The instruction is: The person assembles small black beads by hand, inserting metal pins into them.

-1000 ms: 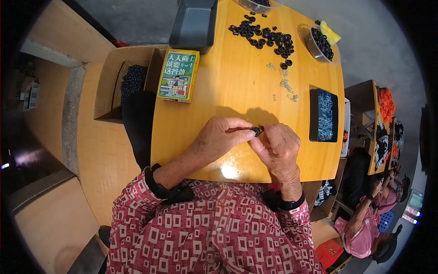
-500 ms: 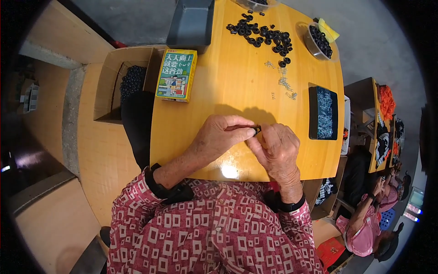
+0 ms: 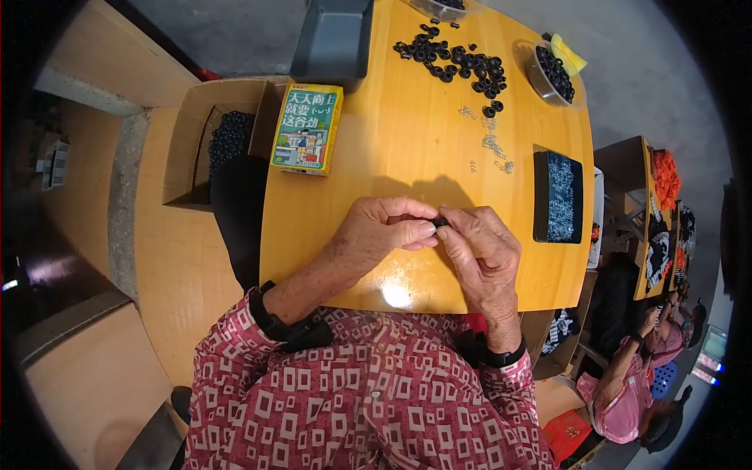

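Over the near part of the yellow table [image 3: 360,188], both hands meet at a small black part [image 3: 439,222]. My left hand [image 3: 384,227] pinches it between thumb and fingers from the left. My right hand [image 3: 487,249] closes thumb and fingertips on its other side. Fingers cover most of the part, so its exact shape is hidden. Farther off lies a loose spread of round black parts [image 3: 450,61] with holes in them. Small shiny metal pieces [image 3: 493,143] are scattered nearer to my hands.
A yellow-green box [image 3: 307,129] stands at the table's left edge, before a grey tray [image 3: 333,39]. A black tray of metal pieces [image 3: 559,196] is at right. A bowl of black parts [image 3: 552,74] stands far right. A carton [image 3: 184,149] sits left; another person [image 3: 619,384] works at right.
My right hand's fingers have straightened and shifted over the small black part, with thumb and fingertips pinching it. The left hand stays nearly in place. The whole view has moved slightly.
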Motion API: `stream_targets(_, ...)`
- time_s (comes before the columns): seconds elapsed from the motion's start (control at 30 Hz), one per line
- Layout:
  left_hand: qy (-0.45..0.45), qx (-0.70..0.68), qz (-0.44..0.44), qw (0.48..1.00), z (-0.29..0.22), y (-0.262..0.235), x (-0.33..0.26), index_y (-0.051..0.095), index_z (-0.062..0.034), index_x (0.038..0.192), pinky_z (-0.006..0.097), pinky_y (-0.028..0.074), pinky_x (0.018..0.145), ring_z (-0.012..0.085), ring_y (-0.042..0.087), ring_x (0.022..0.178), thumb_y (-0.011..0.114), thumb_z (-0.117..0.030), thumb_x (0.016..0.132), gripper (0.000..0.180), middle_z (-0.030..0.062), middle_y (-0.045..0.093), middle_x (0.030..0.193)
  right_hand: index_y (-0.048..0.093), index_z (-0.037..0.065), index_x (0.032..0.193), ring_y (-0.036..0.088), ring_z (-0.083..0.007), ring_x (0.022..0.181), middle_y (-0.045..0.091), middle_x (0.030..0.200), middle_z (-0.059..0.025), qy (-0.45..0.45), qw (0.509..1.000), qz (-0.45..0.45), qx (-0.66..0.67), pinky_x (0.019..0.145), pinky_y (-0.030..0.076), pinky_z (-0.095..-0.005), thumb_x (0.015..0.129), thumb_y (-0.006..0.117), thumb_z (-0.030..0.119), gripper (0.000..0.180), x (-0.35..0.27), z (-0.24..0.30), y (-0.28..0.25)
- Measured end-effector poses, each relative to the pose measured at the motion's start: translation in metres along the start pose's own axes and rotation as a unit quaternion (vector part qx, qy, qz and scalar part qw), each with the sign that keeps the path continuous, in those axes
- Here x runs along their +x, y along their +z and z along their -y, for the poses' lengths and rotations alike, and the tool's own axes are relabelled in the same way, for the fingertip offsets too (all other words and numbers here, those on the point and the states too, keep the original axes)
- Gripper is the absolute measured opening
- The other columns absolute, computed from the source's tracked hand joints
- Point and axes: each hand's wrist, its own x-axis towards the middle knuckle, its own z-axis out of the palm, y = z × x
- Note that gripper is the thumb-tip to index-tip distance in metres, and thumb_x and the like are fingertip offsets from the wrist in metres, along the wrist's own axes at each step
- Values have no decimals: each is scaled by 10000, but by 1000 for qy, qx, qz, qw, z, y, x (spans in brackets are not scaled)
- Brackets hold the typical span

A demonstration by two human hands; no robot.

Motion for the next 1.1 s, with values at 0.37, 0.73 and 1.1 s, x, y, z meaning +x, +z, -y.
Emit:
stream_targets(0.37,15,5,0,1000,8,3,-3,632,37,1132,270,560,841,175,687,921,611,-51,930,221,111,684,1021,709,-8,968,614,-232,695,647,799,-106,-12,1000,0,9,623,492,-326,770,733,-9,199,-5,-5,-4)
stream_targets(0.73,22,0,13,1000,9,5,-5,636,33,1122,269,554,839,144,673,901,592,-43,935,207,87,682,1007,690,-7,873,591,-226,692,607,821,-94,-145,975,-20,-167,614,447,-340,720,759,48,177,-19,-6,-1)
stream_targets(1.1,62,14,34,997,12,4,-5,644,21,1119,251,543,826,110,650,872,596,-37,936,198,60,682,984,628,13,796,588,-256,685,577,758,-98,-60,997,-16,-49,604,473,-351,689,744,1,158,-5,-3,-2)
